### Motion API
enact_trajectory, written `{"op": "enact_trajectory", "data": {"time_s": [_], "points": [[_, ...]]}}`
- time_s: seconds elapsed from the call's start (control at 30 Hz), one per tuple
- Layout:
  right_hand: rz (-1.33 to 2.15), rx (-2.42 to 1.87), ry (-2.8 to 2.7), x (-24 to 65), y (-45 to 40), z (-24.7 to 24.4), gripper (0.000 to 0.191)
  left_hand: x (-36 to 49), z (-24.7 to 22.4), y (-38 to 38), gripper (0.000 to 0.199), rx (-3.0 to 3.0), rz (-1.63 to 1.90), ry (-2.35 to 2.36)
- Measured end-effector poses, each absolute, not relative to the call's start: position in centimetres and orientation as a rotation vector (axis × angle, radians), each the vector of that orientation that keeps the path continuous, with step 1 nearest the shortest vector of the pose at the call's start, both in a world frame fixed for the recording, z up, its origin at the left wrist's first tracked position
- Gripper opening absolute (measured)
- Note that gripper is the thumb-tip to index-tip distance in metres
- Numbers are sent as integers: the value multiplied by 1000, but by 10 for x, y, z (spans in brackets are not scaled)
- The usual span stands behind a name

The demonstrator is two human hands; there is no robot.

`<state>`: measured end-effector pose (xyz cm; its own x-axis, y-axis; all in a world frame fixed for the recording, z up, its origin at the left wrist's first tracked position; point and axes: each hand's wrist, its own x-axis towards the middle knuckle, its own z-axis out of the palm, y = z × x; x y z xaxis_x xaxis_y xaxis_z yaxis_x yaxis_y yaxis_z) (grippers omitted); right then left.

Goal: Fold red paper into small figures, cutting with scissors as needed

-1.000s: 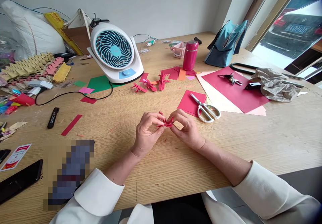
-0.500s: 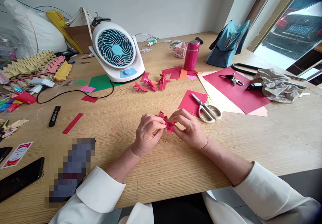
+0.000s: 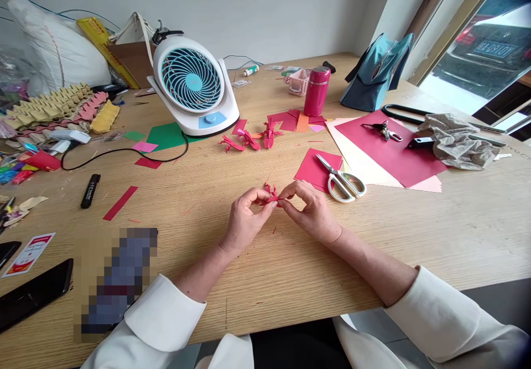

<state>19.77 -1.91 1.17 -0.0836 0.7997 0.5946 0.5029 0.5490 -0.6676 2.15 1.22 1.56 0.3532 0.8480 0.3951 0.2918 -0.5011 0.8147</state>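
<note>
Between my two hands is a small folded red paper figure [image 3: 271, 190], its spiky top showing above the fingertips. My left hand [image 3: 248, 218] pinches it from the left with thumb and forefinger. From the other side, my right hand [image 3: 313, 212] pinches it the same way, and the fingertips of both hands nearly meet. Fingers hide much of its lower part. Beyond the hands stand similar red origami figures [image 3: 251, 140] in a row. Close to my right hand, white-handled scissors [image 3: 347, 185] lie partly on a stack of red paper squares [image 3: 314, 167].
A fan [image 3: 193, 84] stands at the back, its black cord [image 3: 124, 165] running left. A pink bottle [image 3: 317, 91] and blue bag [image 3: 373, 76] stand behind. Large red sheets [image 3: 385, 153] with keys lie right. A marker [image 3: 90, 191], red strip [image 3: 120, 203] and phone [image 3: 35, 297] lie left.
The paper figure has been tilted, so its wide folded front now mostly hides behind my fingers. My left hand has turned slightly, and both thumbs have come closer together.
</note>
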Motion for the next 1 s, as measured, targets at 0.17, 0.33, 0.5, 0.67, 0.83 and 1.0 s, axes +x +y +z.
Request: {"op": "enact_trajectory", "data": {"time_s": [0.17, 0.33, 0.5, 0.67, 0.83, 1.0], "points": [[345, -1092, -1776, 197, -19, 11, 8, 20, 18, 11, 2, 2066, 1160, 1069], [334, -1062, -1818, 197, -19, 10, 8, 20, 20, 11, 3, 2248, 1186, 1047], [312, -1031, -1850, 197, -20, 11, 8, 21, 21, 11, 8, 2133, 1138, 1018], [209, -1099, -1939, 194, -21, 12, 7, 23, 15, 12, 7, 1816, 1077, 1082], [85, -1187, -2005, 190, -23, 8, 14, 28, 5, 13, 17, 1463, 1071, 974], [71, -1204, -1994, 188, -23, 8, 7, 30, 4, 12, 20, 1360, 1043, 942]]}}
